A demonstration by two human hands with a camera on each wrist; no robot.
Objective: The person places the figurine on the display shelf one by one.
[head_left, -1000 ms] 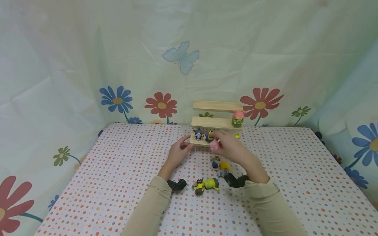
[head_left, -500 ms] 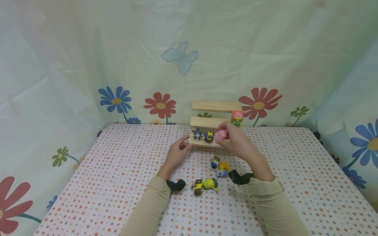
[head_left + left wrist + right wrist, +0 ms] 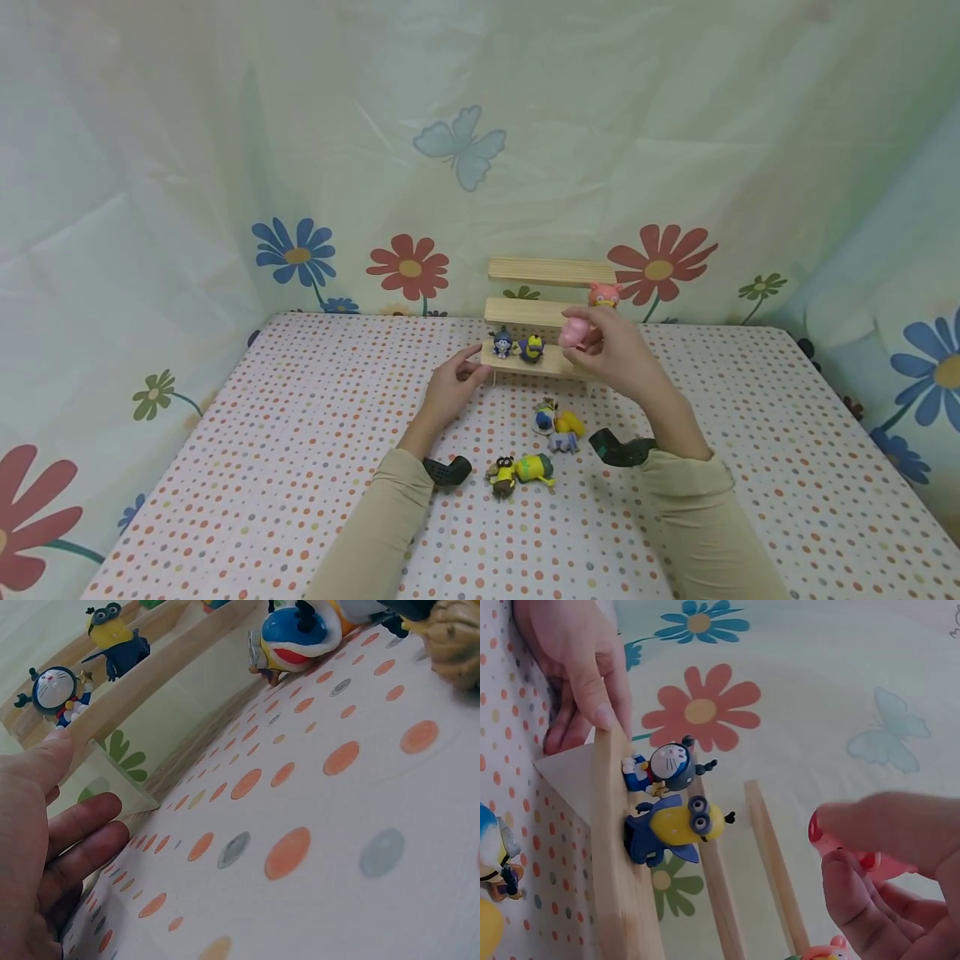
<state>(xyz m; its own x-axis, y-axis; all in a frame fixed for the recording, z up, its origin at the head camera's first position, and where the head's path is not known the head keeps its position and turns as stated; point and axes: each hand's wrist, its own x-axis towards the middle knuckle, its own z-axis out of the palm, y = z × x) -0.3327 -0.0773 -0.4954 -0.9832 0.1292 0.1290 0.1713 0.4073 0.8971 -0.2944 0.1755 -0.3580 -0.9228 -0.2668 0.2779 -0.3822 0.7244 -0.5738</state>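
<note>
My right hand (image 3: 617,354) pinches a small pink toy figure (image 3: 574,332) between thumb and fingers, held above the right part of the lowest step of a wooden display shelf (image 3: 555,363). In the right wrist view, fingers cover most of the pink figure (image 3: 826,844). My left hand (image 3: 450,390) grips the left end of that step, its thumb on the front edge and other fingers loosely bent below. On the step stand a Doraemon figure (image 3: 671,766) in a dark hat and a Minion figure (image 3: 679,825) in a blue cape, side by side.
A pink-hooded figure (image 3: 604,293) stands at the right of the middle step (image 3: 525,312); the top step (image 3: 551,270) is behind. On the dotted tablecloth lie a blue-and-white figure (image 3: 543,418), a yellow one (image 3: 570,423), a grey one (image 3: 563,442) and two yellow-brown ones (image 3: 504,477) nearer me.
My right hand has carried the pink figure rightward and slightly up, away from the Minion figure. My left hand stays at the shelf's left end.
</note>
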